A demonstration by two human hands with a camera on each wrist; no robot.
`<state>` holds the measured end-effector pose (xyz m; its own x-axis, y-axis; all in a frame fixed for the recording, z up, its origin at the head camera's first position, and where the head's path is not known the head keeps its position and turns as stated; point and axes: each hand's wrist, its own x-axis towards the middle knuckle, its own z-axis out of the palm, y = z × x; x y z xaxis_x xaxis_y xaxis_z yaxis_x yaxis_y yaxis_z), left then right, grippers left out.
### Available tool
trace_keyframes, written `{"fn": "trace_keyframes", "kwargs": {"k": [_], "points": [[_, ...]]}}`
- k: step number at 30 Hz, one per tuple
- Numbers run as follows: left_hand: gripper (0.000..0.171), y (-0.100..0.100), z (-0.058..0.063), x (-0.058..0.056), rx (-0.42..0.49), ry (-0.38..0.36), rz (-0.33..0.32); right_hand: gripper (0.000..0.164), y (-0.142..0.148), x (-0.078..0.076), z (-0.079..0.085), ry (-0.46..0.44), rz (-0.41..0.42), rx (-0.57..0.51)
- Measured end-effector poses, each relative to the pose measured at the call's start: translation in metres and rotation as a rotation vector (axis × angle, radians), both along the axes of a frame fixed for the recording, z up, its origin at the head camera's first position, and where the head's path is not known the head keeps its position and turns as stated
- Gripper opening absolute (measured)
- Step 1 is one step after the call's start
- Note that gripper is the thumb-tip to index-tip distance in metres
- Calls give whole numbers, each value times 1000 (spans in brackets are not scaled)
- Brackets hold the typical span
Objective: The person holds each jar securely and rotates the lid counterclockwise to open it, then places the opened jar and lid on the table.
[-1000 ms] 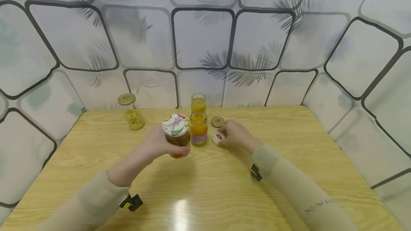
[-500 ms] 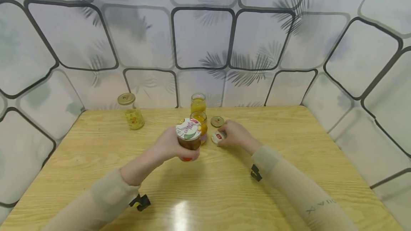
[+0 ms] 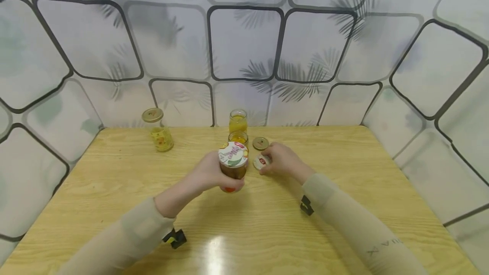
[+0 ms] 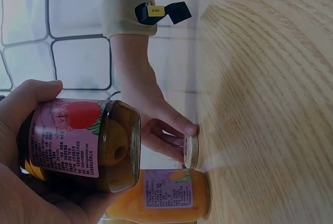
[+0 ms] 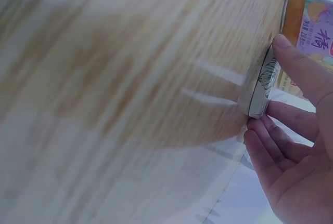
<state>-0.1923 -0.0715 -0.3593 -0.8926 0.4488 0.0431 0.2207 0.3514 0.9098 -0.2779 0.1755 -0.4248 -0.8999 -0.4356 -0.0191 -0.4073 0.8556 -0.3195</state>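
Note:
My left hand (image 3: pixel 210 172) grips a glass jar of dark fruit (image 3: pixel 234 171) above the table, its white printed lid on top. In the left wrist view the jar's pink label shows a red fruit, and round fruit shows through the glass (image 4: pixel 117 146). Fingers and thumb of my right hand (image 3: pixel 285 162) pinch the edge of a flat white jar lid (image 3: pixel 261 162) low at the tabletop. An uncovered jar of orange fruit (image 4: pixel 171 195) stands beside that lid, partly hidden behind the held jar in the head view. A gold lid (image 3: pixel 261 143) lies just behind the white one.
Behind the orange jar stands an uncovered jar with yellow contents (image 3: pixel 238 123). A gold-lidded jar with a yellow label (image 3: pixel 161 139) is at the back left of the wooden table (image 3: pixel 114 173). The patterned wall (image 3: pixel 244 46) rises along the table's back edge.
My left hand has carried the dark jar to the right, and it now overlaps the orange jar in the head view. The right hand stays at the white lid.

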Motion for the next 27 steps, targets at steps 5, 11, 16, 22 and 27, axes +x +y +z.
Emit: {"fn": "trace_keyframes", "kwargs": {"k": [5, 11, 16, 22, 27], "points": [[53, 2, -4, -2, 19, -34, -13, 62, 1, 0, 0, 20, 30, 6], [55, 6, -7, -4, 11, -22, -30, 66, 2, 6, 19, 17, -2, -7], [56, 8, -10, -6, 7, -20, -38, 67, 4, 8, 42, 76, 36, -54], [55, 10, -13, -7, 13, -34, -32, 67, 6, 10, 67, 113, 47, -105], [56, 12, -16, -7, 13, -38, -28, 69, 7, 13, 87, 101, 45, -151]]}}
